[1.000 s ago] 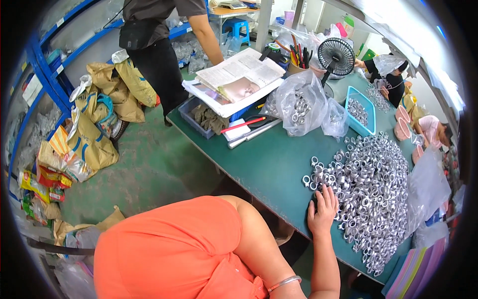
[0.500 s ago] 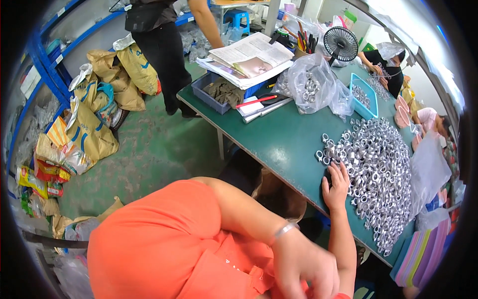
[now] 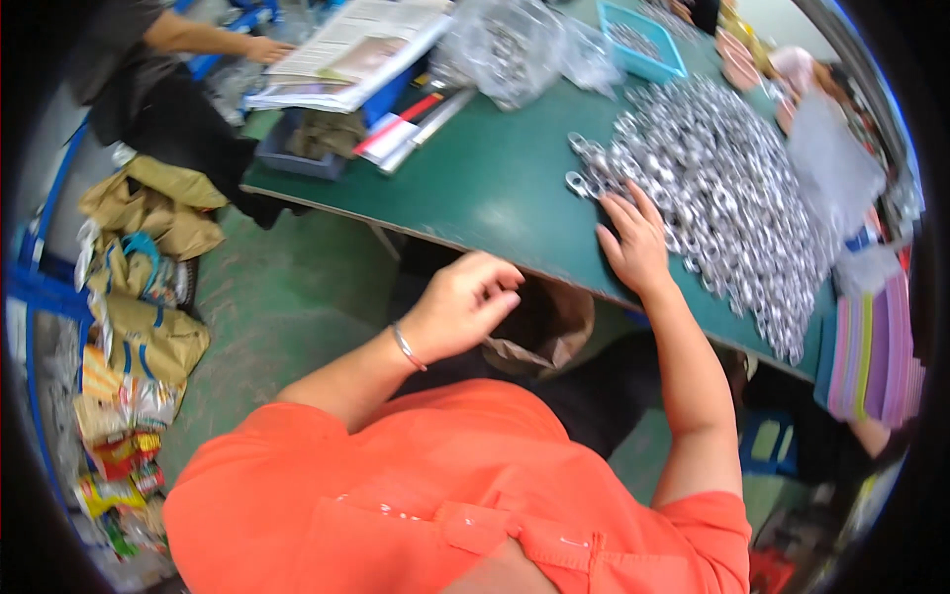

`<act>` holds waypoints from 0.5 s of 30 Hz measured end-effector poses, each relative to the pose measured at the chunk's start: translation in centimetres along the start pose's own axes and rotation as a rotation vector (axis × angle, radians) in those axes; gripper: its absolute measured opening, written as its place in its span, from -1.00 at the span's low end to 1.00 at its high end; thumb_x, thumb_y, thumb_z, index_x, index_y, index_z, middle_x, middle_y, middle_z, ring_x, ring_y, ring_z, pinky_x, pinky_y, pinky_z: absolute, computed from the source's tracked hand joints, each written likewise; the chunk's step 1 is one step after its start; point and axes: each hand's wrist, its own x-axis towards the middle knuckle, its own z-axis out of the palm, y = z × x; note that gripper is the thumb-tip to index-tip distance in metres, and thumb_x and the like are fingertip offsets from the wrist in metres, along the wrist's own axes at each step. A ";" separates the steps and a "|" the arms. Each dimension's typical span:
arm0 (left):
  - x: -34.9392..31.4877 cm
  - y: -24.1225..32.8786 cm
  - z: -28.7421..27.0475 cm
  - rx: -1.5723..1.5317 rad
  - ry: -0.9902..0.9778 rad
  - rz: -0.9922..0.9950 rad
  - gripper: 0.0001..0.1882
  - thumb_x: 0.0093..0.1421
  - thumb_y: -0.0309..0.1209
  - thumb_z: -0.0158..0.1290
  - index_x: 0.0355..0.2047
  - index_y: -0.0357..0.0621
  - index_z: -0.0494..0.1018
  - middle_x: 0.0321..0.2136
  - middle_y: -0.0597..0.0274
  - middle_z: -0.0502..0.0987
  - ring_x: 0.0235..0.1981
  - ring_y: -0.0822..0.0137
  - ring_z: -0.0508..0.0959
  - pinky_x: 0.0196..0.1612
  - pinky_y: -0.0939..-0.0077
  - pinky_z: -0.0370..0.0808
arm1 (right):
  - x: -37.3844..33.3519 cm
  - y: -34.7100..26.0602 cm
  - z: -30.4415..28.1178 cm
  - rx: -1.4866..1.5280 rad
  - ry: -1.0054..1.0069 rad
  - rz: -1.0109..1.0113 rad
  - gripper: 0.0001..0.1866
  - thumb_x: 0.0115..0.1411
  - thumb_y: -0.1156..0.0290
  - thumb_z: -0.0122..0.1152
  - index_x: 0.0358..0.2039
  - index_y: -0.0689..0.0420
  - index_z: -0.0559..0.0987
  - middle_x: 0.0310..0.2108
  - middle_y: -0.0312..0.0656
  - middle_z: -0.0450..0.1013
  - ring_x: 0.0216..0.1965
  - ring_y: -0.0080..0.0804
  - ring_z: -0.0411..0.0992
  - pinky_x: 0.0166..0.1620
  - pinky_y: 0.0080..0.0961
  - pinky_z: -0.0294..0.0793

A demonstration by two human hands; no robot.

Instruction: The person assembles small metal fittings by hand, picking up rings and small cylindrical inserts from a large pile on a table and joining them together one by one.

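My right hand point(image 3: 638, 241) lies palm down on the green table point(image 3: 485, 208), fingers spread. Its fingertips touch the near left edge of a large heap of silvery metal rings point(image 3: 717, 188). A few rings point(image 3: 584, 158) stick out from the heap just beyond those fingers. My left hand point(image 3: 463, 305), with a bracelet at the wrist, hovers in front of the table's near edge. Its fingers are loosely bent and the thumb stands apart from them; I see nothing held. Below the table edge, near this hand, is a brown paper bag point(image 3: 574, 322).
Papers point(image 3: 346, 49) and a grey-blue bin point(image 3: 282, 148) are at the table's far left. A clear bag of rings point(image 3: 505, 49) and a blue tray point(image 3: 668, 67) stand behind the heap. Stacked coloured trays point(image 3: 871, 346) are at right. Sacks point(image 3: 148, 332) line the floor; another person point(image 3: 148, 99) stands at left.
My left hand has moved from close to my chest out toward the table edge, left of my right hand. The right hand stays at the heap. The whole view has shifted and tilted.
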 end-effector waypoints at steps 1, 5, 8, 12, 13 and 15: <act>0.3 -0.1 0.1 0.051 0.036 0.023 -0.80 0.04 -0.61 0.11 -0.28 -0.27 0.47 -0.30 0.21 0.47 -0.43 0.46 0.51 -0.40 0.63 0.47 | 0.1 0.0 0.1 0.018 0.001 -0.010 -0.61 0.03 0.34 0.21 -0.08 0.09 0.54 -0.02 -0.24 0.44 0.21 -0.08 0.19 0.21 -0.20 0.17; 2.6 -1.6 0.7 0.183 0.094 0.168 -0.79 0.05 -0.62 0.10 -0.25 -0.28 0.47 -0.30 0.19 0.46 -0.48 0.46 0.49 -0.44 0.65 0.44 | -0.7 -0.8 -0.5 0.073 -0.016 -0.023 -0.67 0.04 0.32 0.21 -0.13 0.04 0.57 -0.02 -0.27 0.44 0.19 -0.10 0.19 0.23 -0.16 0.12; 4.4 -2.4 1.4 0.163 0.075 0.139 -0.81 0.06 -0.60 0.09 -0.26 -0.28 0.48 -0.33 0.20 0.47 -0.52 0.48 0.47 -0.46 0.64 0.42 | -1.8 -1.7 -1.1 0.139 -0.088 -0.014 -0.69 0.07 0.31 0.19 -0.14 0.03 0.57 -0.01 -0.29 0.44 0.17 -0.14 0.23 0.26 -0.14 0.06; 4.8 -2.9 2.0 0.329 0.075 0.137 -0.83 0.08 -0.59 0.10 -0.28 -0.26 0.48 -0.39 0.27 0.48 -0.54 0.54 0.44 -0.48 0.70 0.38 | -2.8 -1.1 -0.8 0.531 0.250 0.118 -0.73 0.10 0.54 0.12 -0.14 0.13 0.56 -0.02 -0.15 0.45 0.10 -0.16 0.32 0.22 -0.26 0.17; 4.6 -2.9 2.0 0.240 0.080 0.091 -0.84 0.09 -0.59 0.10 -0.28 -0.25 0.49 -0.39 0.30 0.48 -0.53 0.57 0.44 -0.46 0.72 0.38 | -3.3 -1.1 -1.1 0.567 0.423 0.222 -0.73 0.11 0.63 0.07 -0.15 0.20 0.54 -0.02 -0.06 0.44 0.08 -0.17 0.35 0.18 -0.33 0.23; 4.1 -2.7 1.7 -0.029 0.114 -0.019 -0.85 0.11 -0.60 0.10 -0.27 -0.24 0.49 -0.37 0.38 0.47 -0.47 0.63 0.43 -0.40 0.76 0.38 | -5.1 0.1 -0.6 0.541 0.567 0.441 -0.78 0.11 0.64 0.08 -0.19 0.24 0.53 -0.15 -0.11 0.47 -0.13 -0.28 0.43 -0.04 -0.47 0.39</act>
